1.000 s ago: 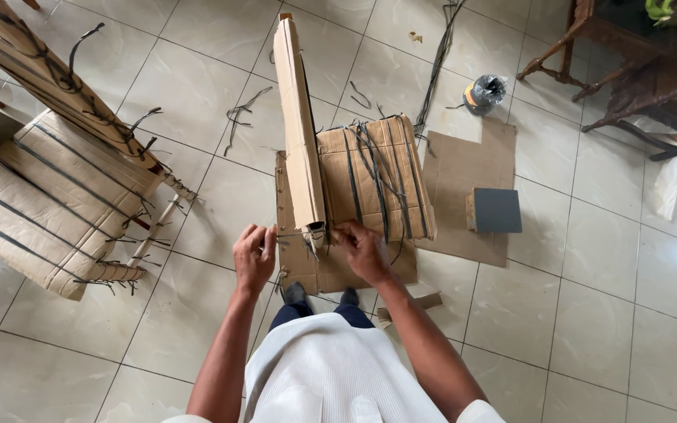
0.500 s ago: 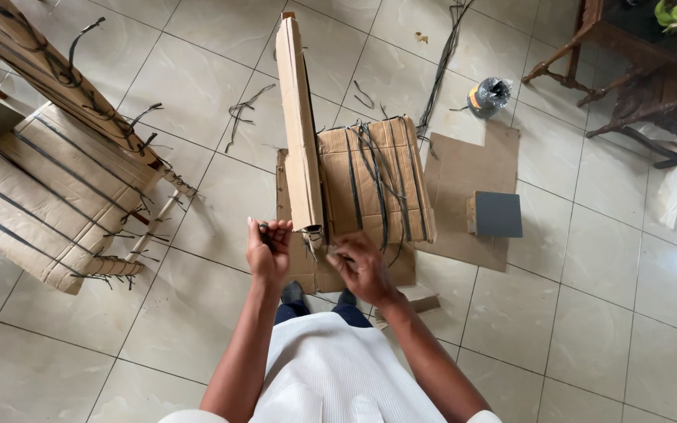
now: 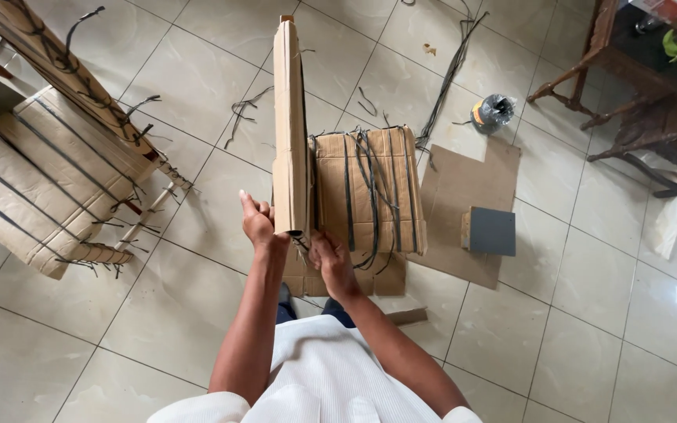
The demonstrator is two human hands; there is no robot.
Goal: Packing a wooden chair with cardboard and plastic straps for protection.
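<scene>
both hands work at the near end of a tall cardboard-wrapped panel [image 3: 290, 125] that stands on edge on the tiled floor [image 3: 197, 313]. left hand [image 3: 258, 222] sits against the panel's left face, fingers curled shut, thumb up; whether it pinches a strap cannot be told. right hand [image 3: 329, 260] is closed low at the panel's bottom corner, seemingly on a thin black strap end, too small to be sure. just right of the panel, touching it, lies a cardboard bundle [image 3: 366, 192] crossed by several black straps, resting on a flat cardboard sheet [image 3: 464, 184]. one small grey-topped block [image 3: 489, 231] lies on that sheet, well apart from the hands. one roll of black strap [image 3: 492, 112] sits farther back, with loose strap offcuts [image 3: 240, 113] scattered on the tiles. at left stands a second wrapped piece, a cardboard-covered chair [image 3: 41, 172], cut off by the frame edge. dark wooden furniture legs [image 3: 628, 102] show at the top right, partly cut off. the person's feet are mostly hidden under the white shirt [image 3: 331, 376].
</scene>
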